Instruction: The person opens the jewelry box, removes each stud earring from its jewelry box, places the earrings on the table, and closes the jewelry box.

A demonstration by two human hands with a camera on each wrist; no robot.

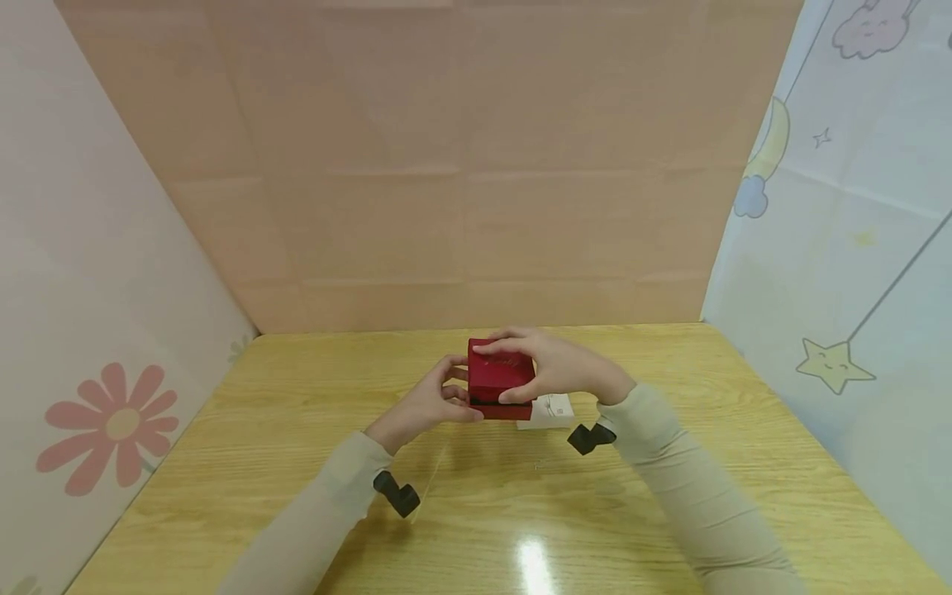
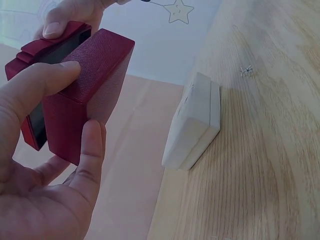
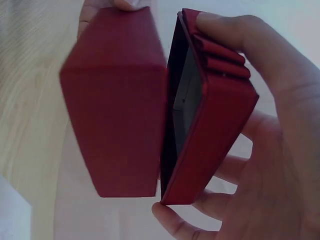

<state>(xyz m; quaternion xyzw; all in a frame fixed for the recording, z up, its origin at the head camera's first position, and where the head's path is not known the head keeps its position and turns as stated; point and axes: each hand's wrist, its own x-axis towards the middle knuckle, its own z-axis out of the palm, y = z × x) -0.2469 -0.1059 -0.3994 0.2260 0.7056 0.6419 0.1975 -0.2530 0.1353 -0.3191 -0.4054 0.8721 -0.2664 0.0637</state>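
A small dark-red box, like a jewellery box, is held in the air between both hands, partly open. My left hand grips its lower part, thumb on one side and fingers on the other. Fingers and thumb of my right hand hold the lid, which has folded ribs on one edge and a dark hollow inside. In the right wrist view the two parts stand apart at the top and nearly meet at the bottom. Whether a hinge joins them, I cannot tell.
Beyond the hands, a white box sits on the wooden table. A small silvery spiky piece lies on the wood near it. A tan wall rises behind, with patterned white panels at both sides.
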